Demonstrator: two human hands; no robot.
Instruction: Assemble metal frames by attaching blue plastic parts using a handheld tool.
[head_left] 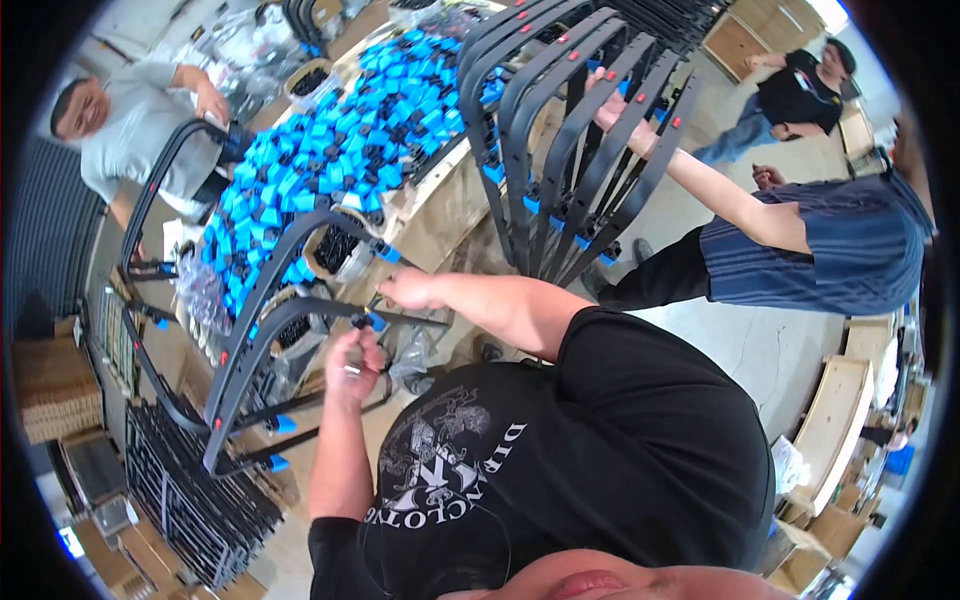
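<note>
Two dark bent tube frames [283, 255] with blue end pieces stand in front of me at the table's near edge. My left hand [355, 362] is closed, its fingertips right beside the dark fitting and blue end piece [374, 320] of the nearer frame. What those fingers hold, if anything, is hidden. My right hand [412, 288] pinches something small and dark just beyond that end piece, too small to name. Above it is another blue end piece [388, 252]. A tub of small black parts [336, 250] stands behind the frames.
A large pile of blue and black plastic pieces [330, 150] covers the table [440, 205]. A co-worker at right [810, 240] reaches to a row of upright bent frames [585, 130]. Another person [160, 130] stands far left near a frame. Black frames [190, 500] are stacked lower left.
</note>
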